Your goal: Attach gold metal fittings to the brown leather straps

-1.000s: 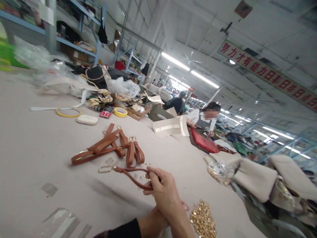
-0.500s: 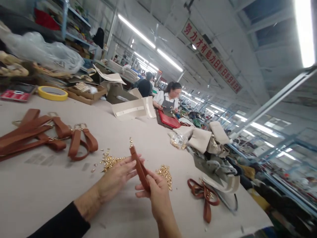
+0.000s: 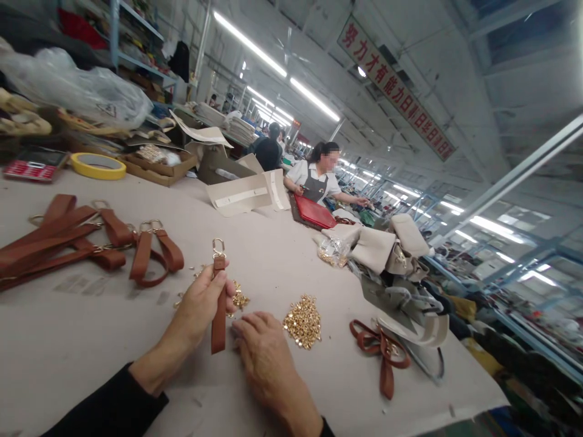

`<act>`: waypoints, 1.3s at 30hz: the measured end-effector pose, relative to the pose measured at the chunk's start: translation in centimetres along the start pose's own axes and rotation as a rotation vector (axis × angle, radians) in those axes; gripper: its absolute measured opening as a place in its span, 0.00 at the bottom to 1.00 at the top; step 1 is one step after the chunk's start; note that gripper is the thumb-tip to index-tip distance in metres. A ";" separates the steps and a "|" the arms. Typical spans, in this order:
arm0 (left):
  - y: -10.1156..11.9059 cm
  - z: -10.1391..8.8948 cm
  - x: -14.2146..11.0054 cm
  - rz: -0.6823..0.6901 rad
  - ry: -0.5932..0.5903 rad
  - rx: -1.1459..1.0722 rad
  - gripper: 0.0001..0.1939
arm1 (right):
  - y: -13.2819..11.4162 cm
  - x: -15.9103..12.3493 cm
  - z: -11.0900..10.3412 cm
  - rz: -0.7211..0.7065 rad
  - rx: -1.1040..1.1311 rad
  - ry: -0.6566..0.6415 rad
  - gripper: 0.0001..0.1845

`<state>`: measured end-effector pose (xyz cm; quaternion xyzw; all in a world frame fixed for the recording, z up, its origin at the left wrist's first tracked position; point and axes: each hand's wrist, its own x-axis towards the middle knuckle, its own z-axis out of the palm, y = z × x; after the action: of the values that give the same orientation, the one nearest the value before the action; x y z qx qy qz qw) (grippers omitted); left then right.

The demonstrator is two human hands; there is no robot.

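Note:
My left hand (image 3: 207, 303) is closed around a brown leather strap (image 3: 219, 331), thumb pressed on its front. The strap is held upright, with a gold metal clasp (image 3: 218, 246) at its top and its lower end hanging free. My right hand (image 3: 268, 358) is palm down at the tabletop, just right of the strap. Its fingers are slightly bent and a little apart; the fingertips are partly hidden, and no held thing shows. One pile of small gold rivets (image 3: 303, 321) lies right of this hand. Another gold pile (image 3: 240, 297) is partly covered by my left hand.
Brown straps with metal rings (image 3: 155, 249) lie at the left, and more straps (image 3: 385, 352) at the right. Yellow tape (image 3: 98, 165) and a cardboard box (image 3: 159, 170) stand behind. Beige bag pieces (image 3: 373, 246) crowd the right edge. A co-worker (image 3: 314, 182) is across the table.
The strap has turned more upright and moved left, now in my left hand alone. My right hand has let go of it and lowered to the table. The co-worker has stretched out an arm.

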<state>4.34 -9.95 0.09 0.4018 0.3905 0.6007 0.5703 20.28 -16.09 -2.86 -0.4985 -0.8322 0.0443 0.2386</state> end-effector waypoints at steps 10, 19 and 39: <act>-0.6 -0.1 0.7 -0.161 -0.080 -0.137 0.27 | -0.6 1.8 3.3 -0.058 -0.048 0.112 0.24; -0.6 0.3 0.3 -0.138 -0.160 0.000 0.20 | 0.8 -0.1 1.4 0.278 0.369 0.236 0.11; -2.4 1.2 -1.9 -0.256 -0.651 0.281 0.15 | 1.1 -0.8 -1.0 0.578 1.376 0.375 0.22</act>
<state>6.40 -11.71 -1.76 0.5941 0.3145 0.3059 0.6741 21.87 -16.37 -2.61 -0.4346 -0.3996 0.5275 0.6108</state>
